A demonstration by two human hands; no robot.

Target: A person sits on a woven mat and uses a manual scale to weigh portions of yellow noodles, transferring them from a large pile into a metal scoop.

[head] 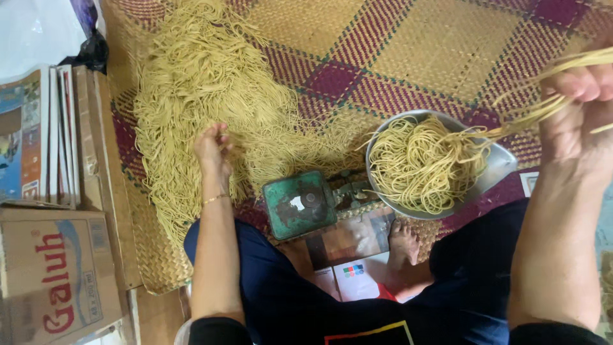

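Soft, even daylight fills the view from my head, with no hard shadows anywhere. The brightest patch sits in the upper left corner, where a pale surface is washed out to near white. My right hand, at the right edge, is close to the lens, large and slightly blurred, and the strands it grips smear into streaks. My left hand at centre left is sharper, with a faint shadow beneath it on the heap of noodles. The metal pan shows a dull sheen on its rim without glare. Colours are warm and a little muted. Straight lines bow slightly toward the frame edges.
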